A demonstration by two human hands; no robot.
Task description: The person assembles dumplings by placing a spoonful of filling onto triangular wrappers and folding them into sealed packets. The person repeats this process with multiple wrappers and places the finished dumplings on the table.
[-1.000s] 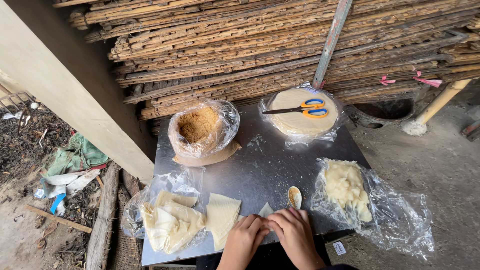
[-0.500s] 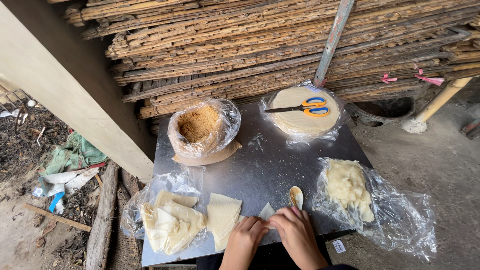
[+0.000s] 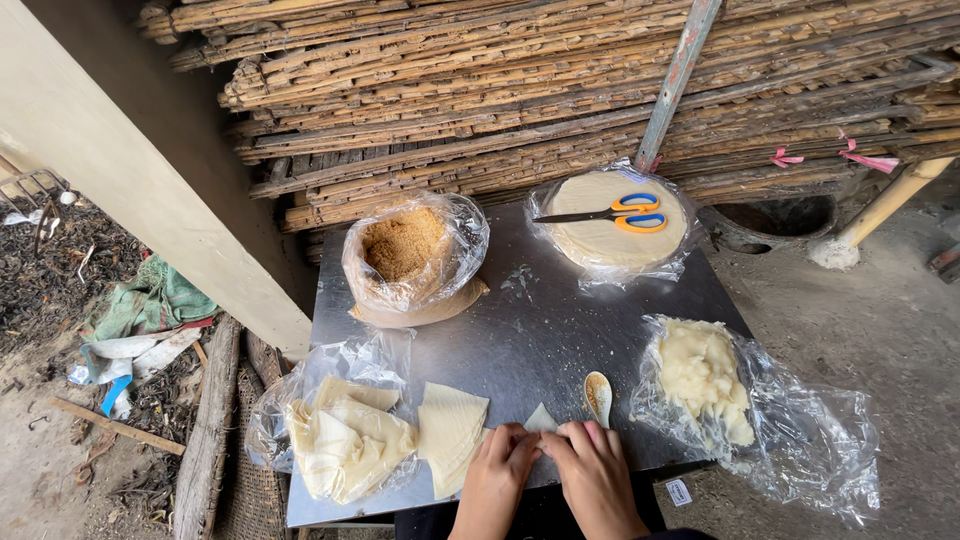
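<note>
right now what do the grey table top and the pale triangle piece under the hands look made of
Grey table top: likely sheet metal, a dull brushed sheen with soft reflections. Pale triangle piece under the left hand and right hand: seemingly thin dough, matte, cream and limp.

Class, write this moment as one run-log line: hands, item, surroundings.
left hand + right hand: pinching small triangular wrapper | on: metal table | nearby: spoon, stack of cut wrappers, bag of pale filling

Steel table [image 3: 520, 335] carries all items. By the hands [image 3: 545, 470] — a pale wrapper piece [image 3: 541, 419], spoon [image 3: 598, 397], stacked wrappers [image 3: 450, 435]. Farther off — crumb bag [image 3: 410, 255], mash bag [image 3: 705, 375], round sheets [image 3: 610, 235] under scissors [image 3: 620, 212].
</note>
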